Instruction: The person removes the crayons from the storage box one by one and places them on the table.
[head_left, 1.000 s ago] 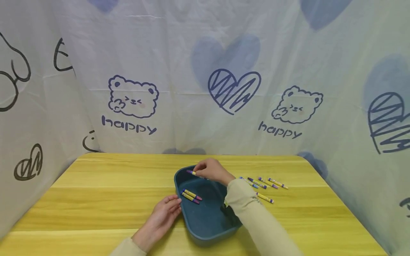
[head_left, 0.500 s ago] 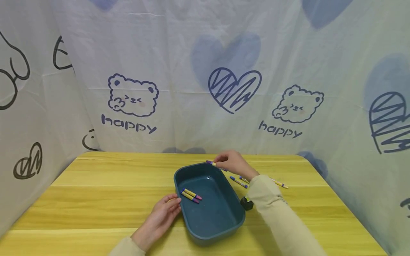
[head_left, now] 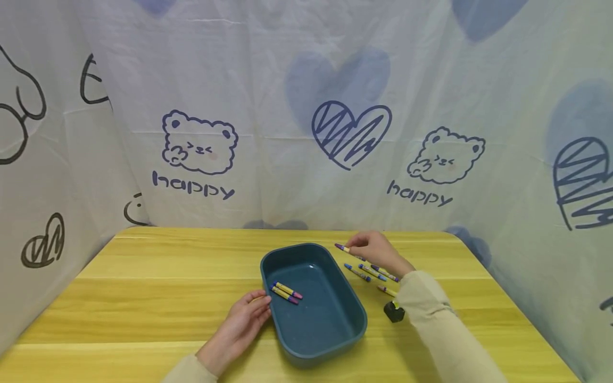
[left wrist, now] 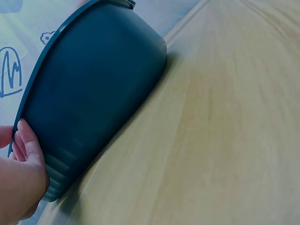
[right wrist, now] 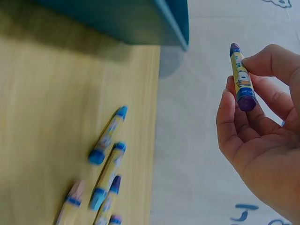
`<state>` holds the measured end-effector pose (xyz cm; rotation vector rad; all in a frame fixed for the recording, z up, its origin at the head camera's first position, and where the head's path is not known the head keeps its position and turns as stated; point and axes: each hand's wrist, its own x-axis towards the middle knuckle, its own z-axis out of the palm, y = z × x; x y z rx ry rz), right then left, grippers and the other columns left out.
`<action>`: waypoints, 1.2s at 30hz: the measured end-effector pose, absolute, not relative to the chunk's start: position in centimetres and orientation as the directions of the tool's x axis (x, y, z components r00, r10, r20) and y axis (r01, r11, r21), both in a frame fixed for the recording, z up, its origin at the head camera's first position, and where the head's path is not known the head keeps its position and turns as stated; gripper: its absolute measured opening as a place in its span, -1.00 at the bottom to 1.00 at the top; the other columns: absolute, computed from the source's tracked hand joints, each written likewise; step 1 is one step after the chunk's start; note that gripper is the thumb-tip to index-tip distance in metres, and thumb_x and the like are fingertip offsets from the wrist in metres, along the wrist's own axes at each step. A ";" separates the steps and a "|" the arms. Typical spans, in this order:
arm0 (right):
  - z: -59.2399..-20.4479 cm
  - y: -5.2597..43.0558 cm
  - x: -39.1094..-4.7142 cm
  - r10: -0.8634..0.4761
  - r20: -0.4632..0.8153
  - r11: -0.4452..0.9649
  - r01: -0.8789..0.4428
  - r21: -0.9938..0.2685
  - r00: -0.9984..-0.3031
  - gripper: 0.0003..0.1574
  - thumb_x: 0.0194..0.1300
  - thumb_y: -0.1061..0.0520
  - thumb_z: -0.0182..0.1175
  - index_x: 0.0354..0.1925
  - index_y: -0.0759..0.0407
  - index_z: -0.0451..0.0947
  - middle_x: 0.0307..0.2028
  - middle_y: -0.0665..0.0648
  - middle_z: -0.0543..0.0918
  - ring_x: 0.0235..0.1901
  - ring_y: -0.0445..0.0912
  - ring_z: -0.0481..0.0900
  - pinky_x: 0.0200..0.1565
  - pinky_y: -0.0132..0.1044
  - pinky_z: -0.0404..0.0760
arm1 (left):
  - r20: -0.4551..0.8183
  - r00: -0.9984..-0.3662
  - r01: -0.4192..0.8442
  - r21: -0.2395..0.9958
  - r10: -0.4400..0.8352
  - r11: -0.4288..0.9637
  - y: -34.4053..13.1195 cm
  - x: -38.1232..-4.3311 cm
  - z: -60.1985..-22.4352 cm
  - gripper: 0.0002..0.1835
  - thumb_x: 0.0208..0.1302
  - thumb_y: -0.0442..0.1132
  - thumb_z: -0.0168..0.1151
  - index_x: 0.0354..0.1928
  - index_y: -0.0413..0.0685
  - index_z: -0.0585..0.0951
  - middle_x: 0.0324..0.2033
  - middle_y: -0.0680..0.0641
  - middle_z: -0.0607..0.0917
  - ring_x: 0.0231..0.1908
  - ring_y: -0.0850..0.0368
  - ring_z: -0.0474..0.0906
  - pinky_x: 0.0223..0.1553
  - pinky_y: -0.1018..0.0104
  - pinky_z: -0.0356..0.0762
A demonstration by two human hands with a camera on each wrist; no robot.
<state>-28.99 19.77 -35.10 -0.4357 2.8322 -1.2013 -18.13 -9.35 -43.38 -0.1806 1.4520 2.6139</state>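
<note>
My right hand pinches a purple crayon with a yellow wrapper between thumb and fingers, above the table just right of the bin. The crayon's dark purple tip points left in the head view. My left hand touches the outer left wall of a dark teal bin, its fingertips against the side. Two crayons with pink and purple tips lie side by side on the bin's floor. Below my right hand, several crayons with blue, purple and pale pink ends lie on the table, partly hidden by my arm.
The yellow wood-grain table extends on both sides of the bin. A white cloth with blue drawings hangs behind and around it. A small black device sits at my right wrist.
My right hand has moved right with the purple crayon, from over the bin to above the loose crayons. My left hand, the bin and the two crayons in it have stayed put.
</note>
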 end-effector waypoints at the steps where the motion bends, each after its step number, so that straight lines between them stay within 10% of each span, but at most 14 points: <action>1: -35.3 20.1 -28.9 -0.259 0.072 0.661 -0.231 -0.714 -0.963 -0.81 0.25 0.21 0.23 -0.17 0.23 0.66 -0.23 0.12 0.67 -0.26 -0.04 0.57 -0.20 -0.15 0.59 | -0.173 -0.982 -0.184 0.833 0.071 -0.522 -9.4 -18.1 -43.4 -0.88 0.35 -0.53 -0.07 -0.13 -0.27 0.35 -0.35 -0.04 0.48 -0.33 0.20 0.46 -0.20 0.42 0.49; 12: -37.3 24.9 -28.1 -0.211 0.048 0.679 -0.182 -0.711 -0.976 -0.75 0.32 0.19 0.18 -0.08 0.29 0.63 -0.13 0.18 0.64 -0.15 0.03 0.57 -0.13 -0.10 0.59 | -0.005 -0.985 -0.104 0.813 0.172 -0.573 -10.1 -18.3 -44.8 -0.77 0.25 -0.38 0.23 -0.14 -0.24 0.39 -0.33 -0.02 0.51 -0.29 0.22 0.49 -0.16 0.44 0.50; 36: -41.6 32.4 -25.6 -0.185 0.009 0.708 -0.140 -0.692 -0.983 -0.77 0.31 0.27 0.18 -0.10 0.38 0.61 -0.16 0.26 0.63 -0.20 0.08 0.58 -0.25 -0.12 0.60 | -0.174 -0.981 -0.191 0.829 0.084 -0.525 -9.5 -18.1 -43.5 -0.89 0.35 -0.51 -0.04 -0.14 -0.23 0.37 -0.34 -0.02 0.49 -0.31 0.20 0.47 -0.17 0.41 0.50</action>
